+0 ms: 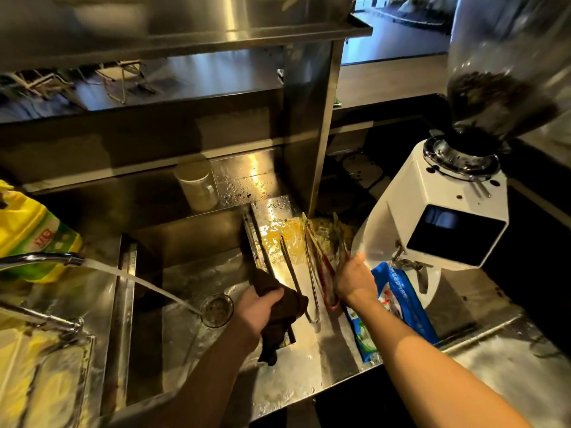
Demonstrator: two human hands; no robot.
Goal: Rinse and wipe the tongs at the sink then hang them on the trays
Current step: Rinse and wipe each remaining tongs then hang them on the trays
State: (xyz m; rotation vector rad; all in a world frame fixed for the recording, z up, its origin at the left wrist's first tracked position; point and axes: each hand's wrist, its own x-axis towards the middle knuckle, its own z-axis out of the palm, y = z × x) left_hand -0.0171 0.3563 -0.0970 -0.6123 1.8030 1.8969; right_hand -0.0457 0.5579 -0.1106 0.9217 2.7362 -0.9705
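We see a dim scene with warm glare on the wet worktop (278,242), blurred shelves (173,97), and curved wide-angle edges.

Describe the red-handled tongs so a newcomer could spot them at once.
Start at the white coffee grinder; the wet steel counter lies left of it, beside the sink. The red-handled tongs lie there at the right hand, the only red pair among plain steel ones.

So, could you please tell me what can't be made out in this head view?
- Right hand: fingers hidden behind its own back, so its grip on the red-handled tongs is unclear.
- Label on the blue packet: too small to read.
- Wire racks on the shelf: motion-blurred.
- Yellow bottle: cut off by the left edge.
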